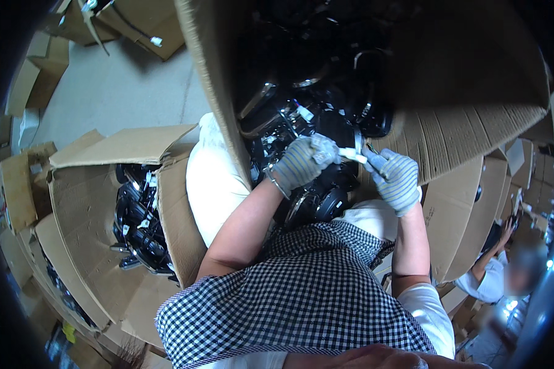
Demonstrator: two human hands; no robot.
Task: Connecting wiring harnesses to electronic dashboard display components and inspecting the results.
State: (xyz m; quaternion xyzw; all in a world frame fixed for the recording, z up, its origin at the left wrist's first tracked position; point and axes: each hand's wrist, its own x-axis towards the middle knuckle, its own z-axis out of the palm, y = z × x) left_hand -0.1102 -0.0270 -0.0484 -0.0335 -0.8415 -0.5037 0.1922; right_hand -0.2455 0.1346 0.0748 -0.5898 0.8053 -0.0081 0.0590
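Both my hands wear grey-and-blue striped work gloves, and they meet over an open carton filled with glossy black parts. My left hand (305, 163) is closed on one end of a small white connector (352, 155), its fingers pinched together. Facing it, my right hand (397, 178) is closed by the connector's other end, where a bit of thin wire shows. What exactly the right fingers grip is hidden. Under the hands lie black plastic housings (332, 203) with shiny trim. A loose white plug (304, 113) rests among them, just beyond the left hand.
The big carton's wall (212, 80) rises at my left, and its ribbed flap (455, 135) slopes at my right. Another open carton (86, 221) with black parts (140, 221) stands left. Several more cartons surround me. A co-worker (495, 270) is at the far right.
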